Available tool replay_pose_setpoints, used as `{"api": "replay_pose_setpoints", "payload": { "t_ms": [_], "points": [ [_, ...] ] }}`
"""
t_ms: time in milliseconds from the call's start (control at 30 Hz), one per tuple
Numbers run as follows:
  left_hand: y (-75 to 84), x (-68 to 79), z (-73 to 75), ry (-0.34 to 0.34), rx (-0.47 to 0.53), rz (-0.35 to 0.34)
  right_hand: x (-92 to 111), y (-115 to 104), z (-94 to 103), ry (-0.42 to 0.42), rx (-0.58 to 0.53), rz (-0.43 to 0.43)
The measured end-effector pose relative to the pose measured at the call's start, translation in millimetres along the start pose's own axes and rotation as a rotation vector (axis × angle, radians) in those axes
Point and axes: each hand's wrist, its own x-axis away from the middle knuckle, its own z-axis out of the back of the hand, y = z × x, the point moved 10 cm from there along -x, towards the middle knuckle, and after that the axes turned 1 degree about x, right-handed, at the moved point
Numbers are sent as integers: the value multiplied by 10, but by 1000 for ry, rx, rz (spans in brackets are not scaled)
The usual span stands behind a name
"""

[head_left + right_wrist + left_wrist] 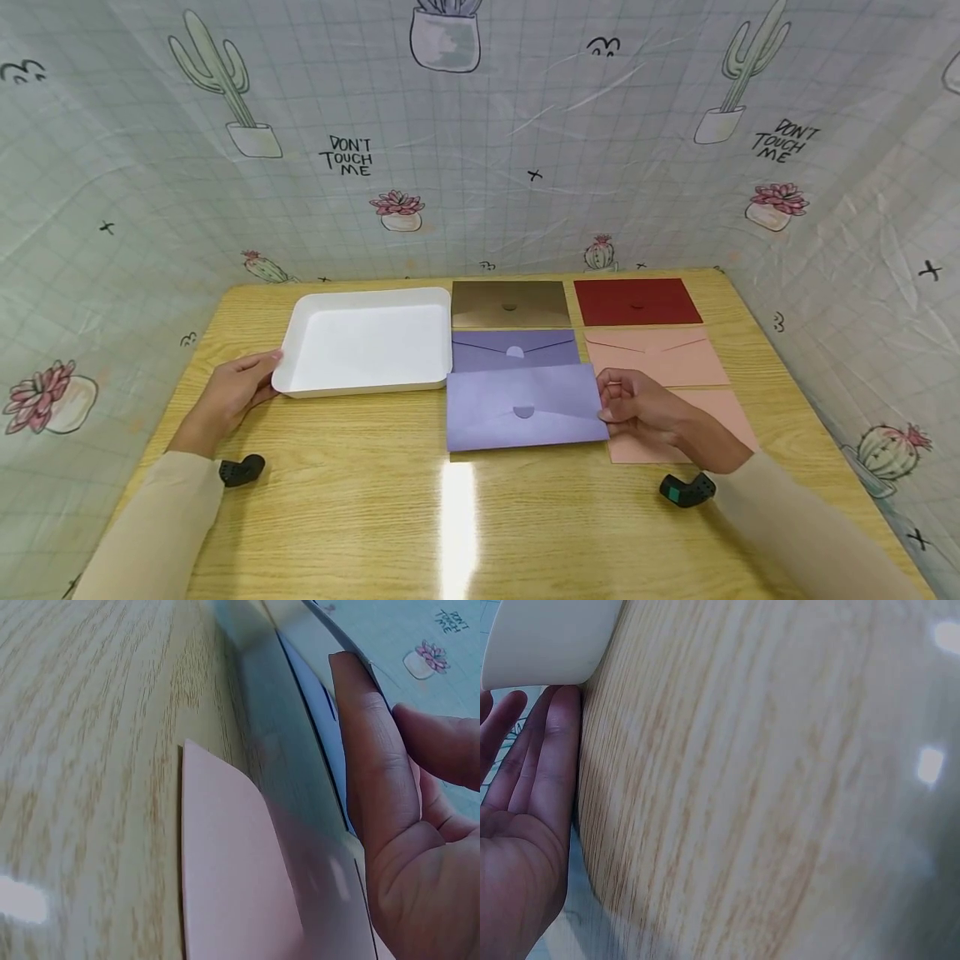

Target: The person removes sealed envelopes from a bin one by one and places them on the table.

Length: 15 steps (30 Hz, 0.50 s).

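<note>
Between thumb and fingers, my right hand (637, 406) pinches the right edge of a lavender envelope (517, 417). That envelope is raised off the table, and in the right wrist view it appears nearly edge-on. Behind it a second lavender envelope (480, 354) lies flat, partly covered. My left hand (238, 385) touches the near left corner of a white tray (442, 383). In the left wrist view its fingers (559, 735) are fairly straight against the tray's outer wall (547, 645).
Behind the lavender envelopes lies a brown envelope (480, 304), with a dark red one (637, 302) to its right. Two pink envelopes, one farther back (652, 354) and one nearer (731, 417), lie at the right, the nearer partly under my right hand. A patterned curtain (480, 150) surrounds the wooden table (337, 500).
</note>
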Motion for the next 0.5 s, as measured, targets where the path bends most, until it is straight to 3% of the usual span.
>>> {"api": "replay_pose_setpoints", "payload": {
  "t_ms": [500],
  "points": [
    [-27,14,6,-4,18,11,69,67,-52,-59,-56,28]
  ]
}}
